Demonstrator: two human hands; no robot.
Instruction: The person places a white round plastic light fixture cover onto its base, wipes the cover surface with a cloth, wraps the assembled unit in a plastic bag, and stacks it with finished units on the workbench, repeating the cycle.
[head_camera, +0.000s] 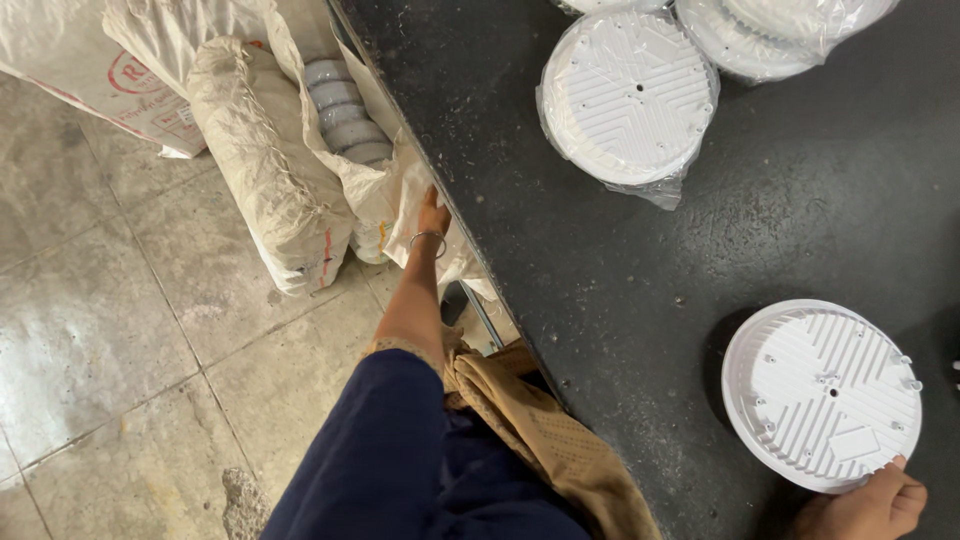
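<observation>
My left hand, with a bangle on the wrist, reaches down beside the table's edge into an open white woven sack. Its fingers are hidden by the sack's fabric. The sack holds a stack of round white discs. My right hand rests on the dark table at the lower right, fingertips on the near rim of a bare white round finned plastic housing that lies flat.
The black tabletop fills the right side. Plastic-wrapped white round housings lie at its far end, more of them at the top edge. Tied woven sacks lie on the tiled floor at left.
</observation>
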